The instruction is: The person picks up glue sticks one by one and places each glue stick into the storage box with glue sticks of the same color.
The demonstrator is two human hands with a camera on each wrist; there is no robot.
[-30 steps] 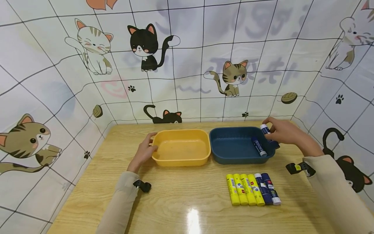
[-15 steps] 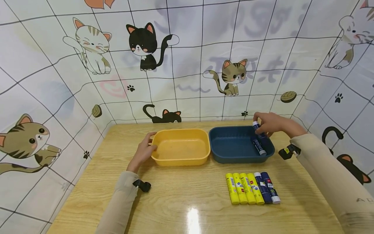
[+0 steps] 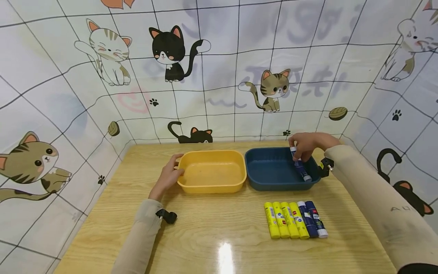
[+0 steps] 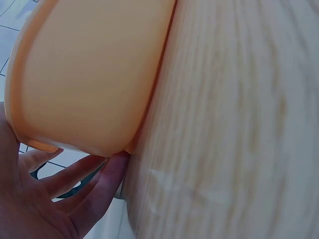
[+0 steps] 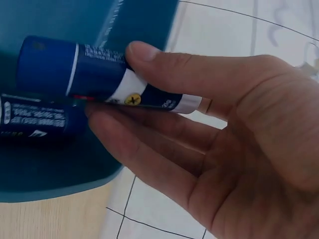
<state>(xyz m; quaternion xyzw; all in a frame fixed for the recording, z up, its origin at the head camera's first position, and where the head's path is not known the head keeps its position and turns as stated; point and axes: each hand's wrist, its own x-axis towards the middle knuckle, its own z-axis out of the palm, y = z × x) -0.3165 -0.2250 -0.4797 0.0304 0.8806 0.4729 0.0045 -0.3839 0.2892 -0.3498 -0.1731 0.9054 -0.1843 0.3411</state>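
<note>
My right hand [image 3: 304, 146] pinches a navy glue stick [image 5: 99, 67] between thumb and fingertips, inside the right end of the blue plastic tray [image 3: 270, 186]. The held stick slants, its white end up by the thumb in the head view. Below it a second navy glue stick [image 5: 35, 117] lies in the tray, partly covered by the first. At the far side, my left hand [image 3: 170, 175] grips the left end of the yellow plastic tray [image 3: 212, 188], thumb at the rim. In the left wrist view its fingertips [image 4: 117, 162] touch the low end wall [image 4: 89, 134].
The trays stand side by side on a wooden table [image 3: 191, 236]. In front of the blue one lies a row of yellow glue sticks [image 3: 285, 220] and two navy glue sticks [image 3: 313, 220]. A cat-print cloth [image 3: 219, 76] hangs behind the table.
My right hand has moved left from the blue tray's right rim to over its inside, carrying the navy glue stick down near the other one. My left hand has stayed put.
</note>
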